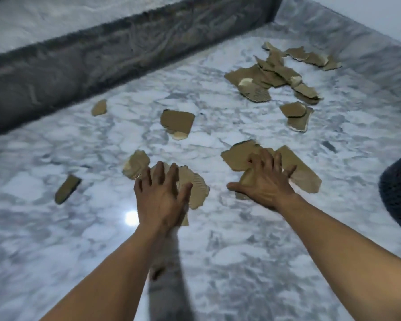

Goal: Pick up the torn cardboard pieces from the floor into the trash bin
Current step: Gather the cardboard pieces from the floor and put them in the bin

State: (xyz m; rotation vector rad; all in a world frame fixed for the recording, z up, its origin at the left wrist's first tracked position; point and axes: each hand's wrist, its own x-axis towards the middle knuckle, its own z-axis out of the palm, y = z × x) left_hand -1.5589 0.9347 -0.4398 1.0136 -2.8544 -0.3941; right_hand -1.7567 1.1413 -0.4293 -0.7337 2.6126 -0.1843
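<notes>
the left hand (pixel 159 200) lay spread flat on a cardboard piece (pixel 198 188), holding nothing yet; the right hand (pixel 264 181) lay just as wide on a second cluster (pixel 296 165). more torn pieces (pixel 271 77) littered the marble floor (pixel 218 262) beyond. the dark mesh trash bin (pixel 398 193) stood at the right edge. this looked like the gathering step; next, fingers would need to curl under the edges and lift.

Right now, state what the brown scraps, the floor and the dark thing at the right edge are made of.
Scraps: corrugated cardboard, matte; fluting shows where torn. Floor: polished marble or a look-alike; grey veins, lamp glare. Dark thing: mesh, perhaps the bin; material unclear.
</notes>
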